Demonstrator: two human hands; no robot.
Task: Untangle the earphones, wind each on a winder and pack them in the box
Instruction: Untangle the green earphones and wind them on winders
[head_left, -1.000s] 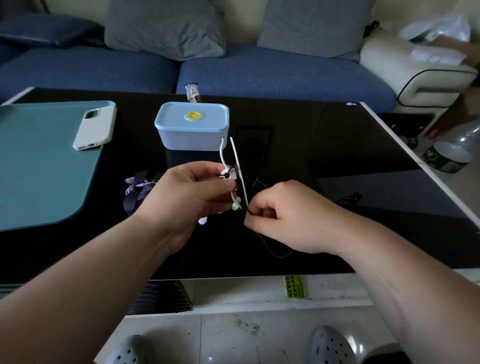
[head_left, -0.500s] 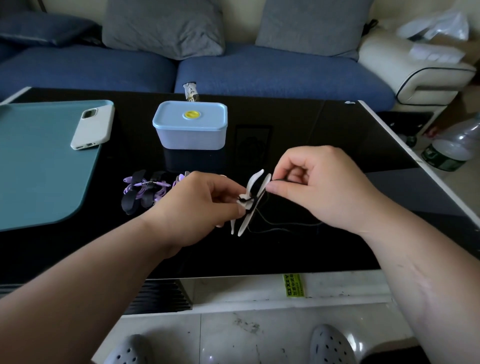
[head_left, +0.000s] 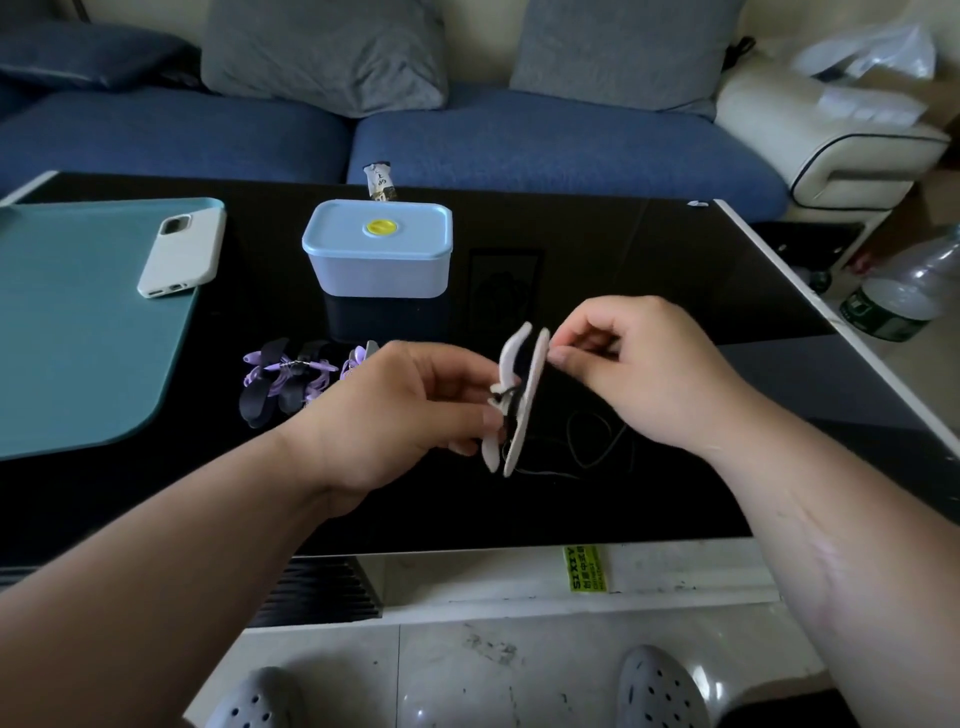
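Note:
My left hand (head_left: 405, 410) pinches a white winder (head_left: 519, 395) at its middle, holding it upright and edge-on above the black table (head_left: 649, 260). Black cord is wrapped around the winder's core. My right hand (head_left: 639, 374) pinches the black earphone cord (head_left: 592, 441) beside the winder's top edge; the slack loops down onto the table below. Purple earphones on a dark winder (head_left: 285, 379) lie on the table left of my left hand. The light blue box (head_left: 378, 254), its lid with a yellow spot closed, stands behind.
A white phone (head_left: 182, 254) lies on a teal mat (head_left: 67, 322) at the left. A small wrapper (head_left: 380, 182) stands behind the box. A plastic bottle (head_left: 904, 291) sits on the floor at the right. A blue sofa runs behind the table.
My right hand has swung from below the winder up to its top edge, carrying the black cord around it. My left hand turned and lowered the winder slightly.

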